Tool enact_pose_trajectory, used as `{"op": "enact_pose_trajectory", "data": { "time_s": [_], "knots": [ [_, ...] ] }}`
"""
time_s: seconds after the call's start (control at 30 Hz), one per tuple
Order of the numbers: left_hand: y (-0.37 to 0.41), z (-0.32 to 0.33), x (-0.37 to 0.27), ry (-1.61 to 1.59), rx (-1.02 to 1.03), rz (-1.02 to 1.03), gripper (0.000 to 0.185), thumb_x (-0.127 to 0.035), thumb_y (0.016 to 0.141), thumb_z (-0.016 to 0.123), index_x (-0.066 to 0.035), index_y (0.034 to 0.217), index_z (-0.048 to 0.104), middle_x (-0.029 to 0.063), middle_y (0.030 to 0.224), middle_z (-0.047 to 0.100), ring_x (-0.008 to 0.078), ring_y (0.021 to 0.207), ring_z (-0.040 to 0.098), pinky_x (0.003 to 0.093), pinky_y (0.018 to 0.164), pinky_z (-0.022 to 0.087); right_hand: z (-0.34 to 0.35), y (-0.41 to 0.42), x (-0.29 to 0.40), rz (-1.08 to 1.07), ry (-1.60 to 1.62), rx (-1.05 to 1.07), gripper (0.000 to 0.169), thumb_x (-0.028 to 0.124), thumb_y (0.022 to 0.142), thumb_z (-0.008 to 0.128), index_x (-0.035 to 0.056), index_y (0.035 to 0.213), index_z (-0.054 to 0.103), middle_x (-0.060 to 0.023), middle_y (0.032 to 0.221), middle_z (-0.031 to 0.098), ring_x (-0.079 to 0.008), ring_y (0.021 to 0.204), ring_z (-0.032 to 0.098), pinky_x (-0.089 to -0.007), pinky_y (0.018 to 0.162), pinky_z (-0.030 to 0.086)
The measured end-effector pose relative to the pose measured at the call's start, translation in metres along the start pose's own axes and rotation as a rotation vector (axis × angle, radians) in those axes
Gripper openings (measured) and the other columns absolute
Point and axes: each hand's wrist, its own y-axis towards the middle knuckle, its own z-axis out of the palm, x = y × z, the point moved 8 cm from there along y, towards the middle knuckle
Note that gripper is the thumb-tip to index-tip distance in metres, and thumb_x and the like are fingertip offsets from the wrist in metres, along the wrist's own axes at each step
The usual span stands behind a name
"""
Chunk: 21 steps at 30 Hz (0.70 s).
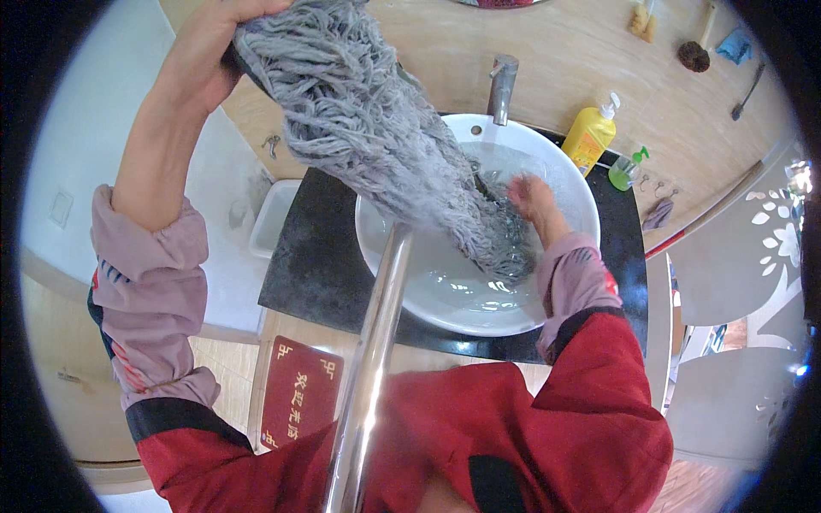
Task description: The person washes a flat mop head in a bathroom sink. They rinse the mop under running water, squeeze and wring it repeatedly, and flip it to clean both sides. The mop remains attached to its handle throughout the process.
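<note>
A grey string mop head [365, 122] slants across the white washbasin [442, 314], its lower end in the water. My left hand [215, 38] grips the raised upper end, with the fingertips cut off by the top of the view. Beside the lower end, over the basin's right half, is my right hand [533, 197]. It is blurred, and I cannot tell whether its fingers hold any strands. The shiny metal mop handle [372, 359] runs from the mop head down in front of my red garment.
A metal faucet [503, 90] rises behind the basin on a black countertop [321, 250]. To the right stand a yellow pump bottle [589, 138] and a small green-topped pump bottle [625, 172]. Brushes hang on the wall. A white bin [272, 221] and a red mat [301, 391] bearing writing lie left.
</note>
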Motion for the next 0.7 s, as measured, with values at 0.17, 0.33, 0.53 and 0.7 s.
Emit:
{"op": "enact_pose_trajectory", "data": {
  "time_s": [0.17, 0.33, 0.53, 0.7],
  "knots": [
    [0.003, 0.017, -0.010, 0.014, -0.004, 0.023, 0.027, -0.018, 0.073, 0.057, 0.001, 0.092, 0.055, 0.0064, 0.087, 0.059, 0.0131, 0.076, 0.057, 0.0263, 0.071, 0.045, 0.121, -0.123, 0.136, -0.007, 1.030, 1.028, 0.020, 0.019, 0.080, 0.049, 0.0011, 0.083, 0.056, -0.0120, 0.083, 0.058, -0.0256, 0.081, 0.055, -0.0369, 0.077, 0.043],
    [-0.020, 0.067, -0.049, -0.077, -0.123, 0.229, 0.016, -0.004, 0.070, 0.051, 0.006, 0.081, 0.054, 0.0116, 0.076, 0.059, 0.0181, 0.066, 0.057, 0.0283, 0.063, 0.047, 0.162, -0.225, 0.231, -0.905, 0.231, 0.607, 0.030, 0.022, 0.084, 0.044, 0.0006, 0.104, 0.051, -0.0109, 0.098, 0.057, -0.0194, 0.092, 0.052, -0.0295, 0.081, 0.039],
    [-0.020, 0.057, -0.055, 0.017, -0.146, 0.176, 0.011, -0.001, 0.070, 0.051, 0.007, 0.075, 0.055, 0.0118, 0.072, 0.059, 0.0178, 0.063, 0.058, 0.0277, 0.061, 0.048, 0.159, -0.153, 0.168, -0.669, -0.313, 0.593, 0.064, 0.052, 0.084, 0.023, -0.0003, 0.117, 0.041, -0.0171, 0.113, 0.048, -0.0243, 0.108, 0.041, -0.0309, 0.091, 0.028],
    [-0.034, 0.070, -0.060, -0.046, -0.065, 0.279, 0.024, 0.000, 0.066, 0.052, 0.009, 0.088, 0.052, 0.0142, 0.080, 0.059, 0.0206, 0.069, 0.059, 0.0300, 0.066, 0.049, 0.132, -0.135, 0.118, -0.514, -0.617, 0.556, 0.077, 0.061, 0.079, 0.019, -0.0025, 0.119, 0.037, -0.0202, 0.125, 0.033, -0.0280, 0.118, 0.029, -0.0318, 0.098, 0.018]
  ]
}}
